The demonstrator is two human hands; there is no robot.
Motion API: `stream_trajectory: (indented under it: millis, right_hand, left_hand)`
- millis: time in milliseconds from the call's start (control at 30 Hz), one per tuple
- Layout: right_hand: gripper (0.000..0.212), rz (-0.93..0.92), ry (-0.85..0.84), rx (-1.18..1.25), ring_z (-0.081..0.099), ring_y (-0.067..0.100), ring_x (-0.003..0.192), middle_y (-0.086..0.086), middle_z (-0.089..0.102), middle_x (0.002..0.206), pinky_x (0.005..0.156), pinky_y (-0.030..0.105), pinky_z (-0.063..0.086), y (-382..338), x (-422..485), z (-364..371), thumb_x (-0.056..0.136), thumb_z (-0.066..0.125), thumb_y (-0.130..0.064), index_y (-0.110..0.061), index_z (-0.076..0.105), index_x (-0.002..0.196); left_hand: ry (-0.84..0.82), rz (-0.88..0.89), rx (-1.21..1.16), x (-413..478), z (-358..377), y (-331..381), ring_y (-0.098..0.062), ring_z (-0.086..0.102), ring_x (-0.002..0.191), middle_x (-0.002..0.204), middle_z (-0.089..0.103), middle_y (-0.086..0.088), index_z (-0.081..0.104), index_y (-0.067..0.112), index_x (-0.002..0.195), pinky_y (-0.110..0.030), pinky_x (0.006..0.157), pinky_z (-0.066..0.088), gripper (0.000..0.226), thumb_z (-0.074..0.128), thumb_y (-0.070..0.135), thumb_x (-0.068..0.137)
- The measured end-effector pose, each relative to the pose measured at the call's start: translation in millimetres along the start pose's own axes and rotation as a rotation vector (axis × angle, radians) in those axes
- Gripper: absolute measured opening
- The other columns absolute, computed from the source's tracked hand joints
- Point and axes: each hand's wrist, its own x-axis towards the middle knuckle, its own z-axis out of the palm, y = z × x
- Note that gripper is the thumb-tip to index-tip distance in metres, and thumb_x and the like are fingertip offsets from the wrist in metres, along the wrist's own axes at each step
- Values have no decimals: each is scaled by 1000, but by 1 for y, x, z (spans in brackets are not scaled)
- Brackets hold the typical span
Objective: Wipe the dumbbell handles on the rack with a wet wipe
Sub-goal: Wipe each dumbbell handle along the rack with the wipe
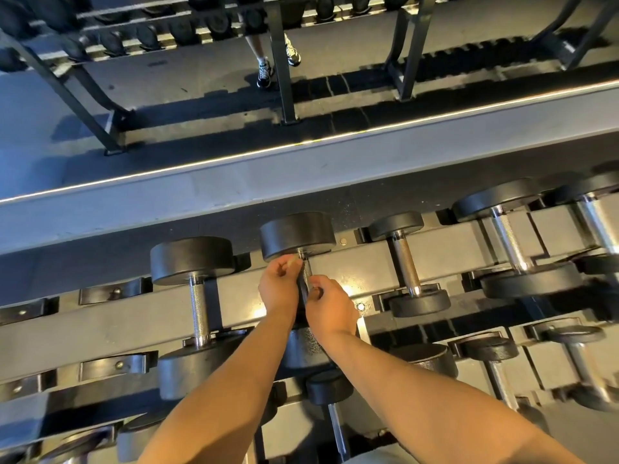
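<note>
Two hands: at handle (305,273) of middle dumbbell (298,234).
Left hand (279,286): pinches wet wipe (292,261) at handle's far end, probably to rub it.
Right hand (330,308): curled beside handle's middle, likely steadying; clamped or not, unclear.

- I can read no text, number, brand or sign anywhere in this head view.
- The dumbbells (191,259) show me only plain black surfaces.
- The rack (100,329) shows me bare grey metal, and any fine marking is too blurred to read.
</note>
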Motion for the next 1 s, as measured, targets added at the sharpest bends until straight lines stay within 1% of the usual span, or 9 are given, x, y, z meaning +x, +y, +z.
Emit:
stream_trajectory:
  millis: [133,433,533,600,700,800,867,933,1000]
  right_hand:
    - [33,6,-11,18,63,17,106,-14,62,128,85,31,47,1,1,-1,100,48,-23,-39,61,126]
    - [21,13,-28,35,62,17,93,-13,64,112,84,38,54,0,2,0,97,51,-25,-38,61,111]
    - [20,4,-17,28,61,15,90,-13,64,112,81,35,52,2,3,1,99,50,-23,-36,61,110]
    - [22,9,-6,20,61,15,91,-13,64,113,80,34,50,2,4,2,99,48,-23,-35,62,111]
    - [25,17,-9,17,62,16,92,-12,64,115,82,38,53,3,5,3,98,49,-22,-36,62,114]
    - [25,23,-15,33,62,17,89,-11,64,113,81,40,55,3,5,4,96,50,-21,-35,63,112]
    - [24,24,-10,33,62,17,89,-11,65,112,80,38,54,3,5,4,96,50,-21,-35,63,111]
    - [26,23,-11,39,62,18,92,-10,64,114,82,38,54,4,6,4,96,51,-21,-35,63,114]
    - [27,20,-15,45,63,18,95,-11,63,116,85,41,54,4,6,5,96,52,-22,-35,63,117]
  left_hand:
    - [-109,16,51,-1,0,-1,-14,69,95,97,74,8,72,35,101,-35,89,56,11,63,31,99]
    - [-214,142,226,-24,-16,-6,-11,66,78,82,71,3,73,19,85,-25,73,53,20,59,18,99]
    - [-168,170,138,-14,-9,10,-2,64,83,87,69,10,70,30,90,-15,73,50,20,58,19,101]
    - [-146,118,120,-7,0,13,-5,64,84,91,69,9,67,36,93,-15,72,49,22,55,21,103]
    - [-123,52,120,-3,7,7,-11,57,72,83,65,-5,65,20,87,-19,65,48,24,49,12,103]
    - [-215,183,232,-2,2,-2,-10,53,66,74,60,-11,61,8,74,-29,62,45,26,48,3,96]
    - [-299,262,311,-4,-6,-14,-6,59,71,77,64,-2,66,15,72,-27,68,49,29,53,5,96]
    - [-341,279,409,-5,-17,-27,-3,65,92,99,70,6,76,25,90,-24,86,53,22,59,12,97]
    - [-382,275,446,-5,-23,-34,-4,64,104,112,69,9,78,28,100,-28,96,52,20,61,16,98]
